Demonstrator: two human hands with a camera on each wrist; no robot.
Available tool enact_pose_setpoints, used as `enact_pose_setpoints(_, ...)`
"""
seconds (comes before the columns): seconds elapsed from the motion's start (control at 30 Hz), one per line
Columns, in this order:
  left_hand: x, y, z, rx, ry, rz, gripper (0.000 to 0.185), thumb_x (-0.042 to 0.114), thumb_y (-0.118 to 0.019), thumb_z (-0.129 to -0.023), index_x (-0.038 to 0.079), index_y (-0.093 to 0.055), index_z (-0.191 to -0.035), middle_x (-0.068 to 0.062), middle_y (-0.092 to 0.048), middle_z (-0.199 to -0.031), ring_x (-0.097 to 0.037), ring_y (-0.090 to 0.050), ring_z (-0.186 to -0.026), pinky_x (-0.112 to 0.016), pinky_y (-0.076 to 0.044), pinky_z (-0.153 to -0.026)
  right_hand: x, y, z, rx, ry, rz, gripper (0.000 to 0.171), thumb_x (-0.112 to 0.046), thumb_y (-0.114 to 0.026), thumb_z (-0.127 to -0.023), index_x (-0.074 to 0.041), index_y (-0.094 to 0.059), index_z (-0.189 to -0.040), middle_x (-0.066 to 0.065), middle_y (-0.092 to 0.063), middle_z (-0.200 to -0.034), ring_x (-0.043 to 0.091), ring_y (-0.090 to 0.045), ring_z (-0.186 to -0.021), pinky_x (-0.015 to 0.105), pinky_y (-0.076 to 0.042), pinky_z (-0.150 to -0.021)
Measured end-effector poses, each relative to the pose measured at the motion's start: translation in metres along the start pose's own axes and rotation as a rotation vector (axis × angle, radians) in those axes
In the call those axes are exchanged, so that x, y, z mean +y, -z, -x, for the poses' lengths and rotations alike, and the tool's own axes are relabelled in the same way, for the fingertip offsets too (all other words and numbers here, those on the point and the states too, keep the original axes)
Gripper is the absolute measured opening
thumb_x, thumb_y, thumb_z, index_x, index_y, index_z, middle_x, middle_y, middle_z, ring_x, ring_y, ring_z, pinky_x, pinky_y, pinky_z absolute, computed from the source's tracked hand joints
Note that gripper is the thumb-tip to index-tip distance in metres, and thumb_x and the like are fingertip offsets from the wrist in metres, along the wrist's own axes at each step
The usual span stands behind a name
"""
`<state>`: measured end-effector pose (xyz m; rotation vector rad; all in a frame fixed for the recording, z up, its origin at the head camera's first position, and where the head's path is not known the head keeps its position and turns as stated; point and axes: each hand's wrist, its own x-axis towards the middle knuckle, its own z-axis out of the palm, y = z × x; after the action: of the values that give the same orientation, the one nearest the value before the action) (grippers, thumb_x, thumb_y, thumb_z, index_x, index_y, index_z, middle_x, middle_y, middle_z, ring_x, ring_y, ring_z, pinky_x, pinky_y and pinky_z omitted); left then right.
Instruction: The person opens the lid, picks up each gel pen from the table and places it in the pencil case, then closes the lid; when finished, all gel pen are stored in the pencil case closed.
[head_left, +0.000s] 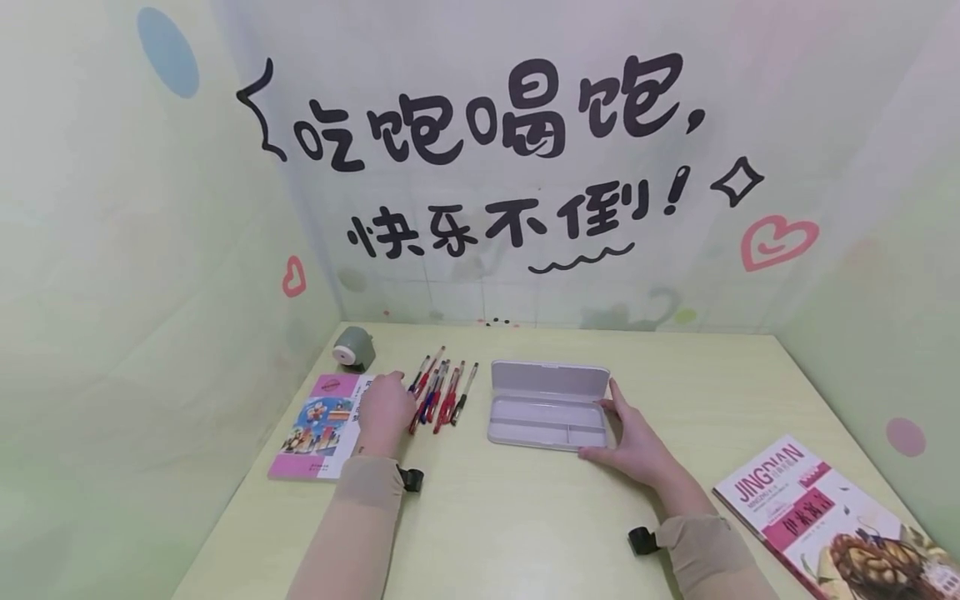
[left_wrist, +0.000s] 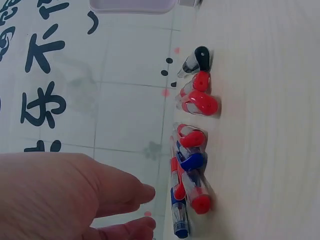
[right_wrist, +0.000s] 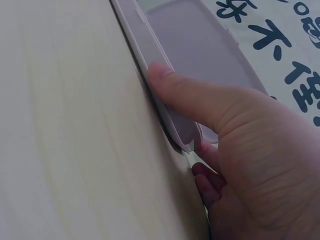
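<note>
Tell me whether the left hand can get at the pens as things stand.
Probably yes. The left hand hovers right beside the pens, fingers relaxed and holding nothing, and nothing lies between them on the table. The right hand is away at the open pencil case.

Bare table [head_left: 525, 517] lies open in front, between the two forearms. Farther back, the row of pens [head_left: 441, 392] sits just beside the open pencil case [head_left: 547, 406], leaving a narrow gap. A book [head_left: 318, 427] and sharpener [head_left: 354, 347] crowd the left wall; another book [head_left: 832, 517] lies right.
</note>
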<state>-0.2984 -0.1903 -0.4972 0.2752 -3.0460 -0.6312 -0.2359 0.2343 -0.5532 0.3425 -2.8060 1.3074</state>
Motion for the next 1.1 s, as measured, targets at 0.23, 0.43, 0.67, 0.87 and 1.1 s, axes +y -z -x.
enact_pose_setpoints(0.23,0.001,-0.002,0.0,-0.059,0.037,-0.042,0.046,0.008,-0.066,-0.102,-0.003,-0.065,-0.146,-0.029,-0.071,-0.14,-0.048,-0.069,-0.127,-0.061,-0.058,-0.109,0.0,0.0,0.002,0.015,-0.017,-0.042,0.139,-0.034,-0.101,-0.079,0.002,-0.006,-0.174,0.031,-0.052,-0.164,0.052,-0.041,-0.159,0.073,-0.023,-0.132)
enact_pose_setpoints(0.43,-0.004,-0.008,-0.003,-0.057,0.045,-0.056,0.036,0.007,-0.064,-0.103,-0.004,-0.071,-0.136,-0.028,-0.076,-0.125,-0.044,-0.073,-0.114,-0.058,-0.061,-0.101,0.001,-0.002,0.002,0.022,-0.044,-0.112,0.126,-0.028,-0.101,-0.08,-0.003,-0.014,-0.168,0.03,-0.051,-0.165,0.048,-0.044,-0.159,0.069,-0.026,-0.132)
enact_pose_setpoints(0.67,-0.007,-0.013,-0.006,-0.054,0.055,-0.052,0.019,0.007,-0.064,-0.103,-0.006,-0.075,-0.11,-0.022,-0.076,-0.101,-0.034,-0.071,-0.088,-0.052,-0.063,-0.086,0.002,-0.002,0.002,0.026,-0.022,-0.108,0.126,-0.026,-0.101,-0.079,-0.003,-0.016,-0.169,0.03,-0.053,-0.164,0.048,-0.047,-0.157,0.068,-0.027,-0.132)
enact_pose_setpoints(0.87,-0.004,-0.01,-0.005,-0.029,0.063,-0.006,0.02,0.01,-0.064,-0.104,-0.005,-0.075,-0.111,-0.022,-0.076,-0.101,-0.034,-0.072,-0.088,-0.051,-0.062,-0.085,0.004,-0.002,0.001,0.03,0.009,-0.099,0.127,-0.026,-0.102,-0.079,-0.003,-0.018,-0.171,0.031,-0.055,-0.16,0.049,-0.049,-0.154,0.07,-0.028,-0.13)
enact_pose_setpoints(1.1,0.019,-0.004,0.002,0.049,-0.101,0.156,0.033,0.02,-0.066,-0.109,0.006,-0.074,-0.137,-0.016,-0.081,-0.122,-0.025,-0.075,-0.093,-0.038,-0.063,-0.074,0.003,-0.001,0.0,0.029,0.028,-0.046,0.13,-0.031,-0.101,-0.08,-0.001,-0.017,-0.174,0.03,-0.057,-0.159,0.051,-0.048,-0.153,0.074,-0.026,-0.131)
